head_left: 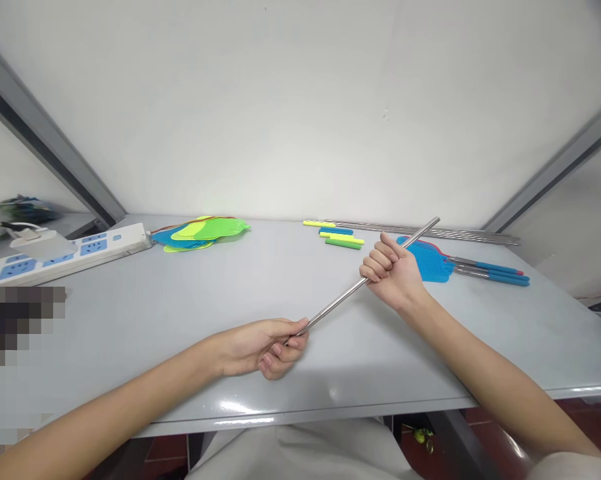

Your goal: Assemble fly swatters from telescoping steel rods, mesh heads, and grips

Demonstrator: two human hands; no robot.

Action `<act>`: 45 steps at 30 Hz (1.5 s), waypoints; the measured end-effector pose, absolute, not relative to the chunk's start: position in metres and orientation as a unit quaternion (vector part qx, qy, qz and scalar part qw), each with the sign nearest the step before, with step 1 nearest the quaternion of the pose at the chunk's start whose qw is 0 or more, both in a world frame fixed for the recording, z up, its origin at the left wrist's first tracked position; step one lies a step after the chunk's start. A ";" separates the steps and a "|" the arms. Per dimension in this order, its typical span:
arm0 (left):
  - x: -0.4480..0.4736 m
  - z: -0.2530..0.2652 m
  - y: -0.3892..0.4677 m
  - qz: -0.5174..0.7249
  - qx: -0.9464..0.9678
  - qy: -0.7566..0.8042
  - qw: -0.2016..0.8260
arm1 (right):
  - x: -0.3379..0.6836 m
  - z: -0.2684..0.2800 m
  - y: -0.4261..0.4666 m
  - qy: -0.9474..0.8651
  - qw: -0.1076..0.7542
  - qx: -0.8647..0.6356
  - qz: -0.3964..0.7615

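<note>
A thin silver metal rod [336, 301] slants upward to the right above the table, held in both hands. My left hand [268, 347] pinches its lower end between thumb and fingers. Further up, my right hand [388, 267] wraps its fingers round the rod, and the top end sticks out past the thumb. Behind the right hand lie blue fly swatters [432, 260] with metal shafts and blue grips [505, 275]. Short yellow, blue and green handle grips [343, 244] rest near the wall, close to a bundle of metal rods [473, 233].
Green, yellow and blue swatter heads [208, 232] lie stacked at the back left. A white power strip [110, 243] with a plugged-in adapter [43, 245] runs along the left side. The grey table [180, 293] meets a white wall panel at the back.
</note>
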State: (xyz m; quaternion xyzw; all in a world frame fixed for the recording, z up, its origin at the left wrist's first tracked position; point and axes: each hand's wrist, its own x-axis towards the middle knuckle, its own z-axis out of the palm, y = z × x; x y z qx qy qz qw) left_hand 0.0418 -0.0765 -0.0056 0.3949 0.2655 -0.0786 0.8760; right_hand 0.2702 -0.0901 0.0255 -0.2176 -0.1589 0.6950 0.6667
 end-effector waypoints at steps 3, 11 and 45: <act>0.042 -0.004 -0.078 -0.065 0.418 0.282 0.861 | 0.272 0.026 -0.089 -0.164 0.670 -0.220 0.689; 0.043 -0.003 -0.081 -0.049 0.491 0.274 0.825 | 0.275 0.027 -0.090 -0.199 0.671 -0.220 0.679; 0.051 -0.017 -0.105 0.048 0.625 0.309 0.715 | 0.262 0.012 -0.091 -0.233 0.687 -0.196 0.659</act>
